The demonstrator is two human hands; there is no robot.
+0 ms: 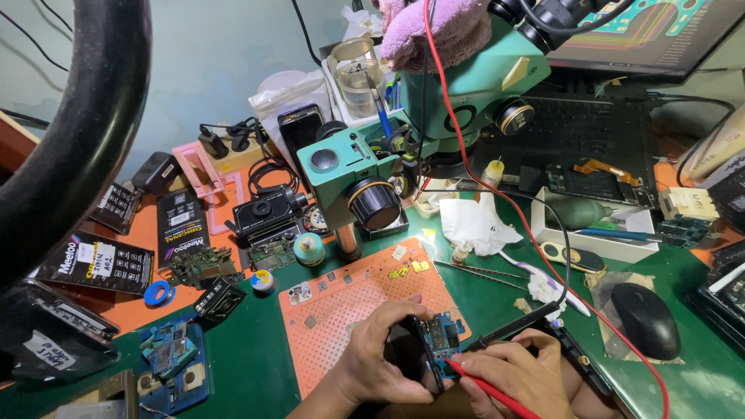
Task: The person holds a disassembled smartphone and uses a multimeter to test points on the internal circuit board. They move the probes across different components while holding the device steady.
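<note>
The left hand (pixel 384 361) clasps an opened phone (pixel 431 349) by its edges above the orange mat (pixel 341 310), light, rigid and fragile-looking with its blue board bared, while the right hand (pixel 516 372) pinches two probes (pixel 497 365).

- We are at an electronics repair bench, a small workshop for phones and circuit boards;
- a green stereo microscope (pixel 434 116) stands over the green work mat (pixel 667 388); an orange perforated pad (pixel 341 306) lies in front of it;
- bare circuit boards (pixel 203 265) and loose phone parts lie across the bench;
- tweezers (pixel 473 271), a roll of blue tape (pixel 159 292) and red and black probe leads (pixel 497 194) lie about; a laptop (pixel 590 124) sits behind.
</note>
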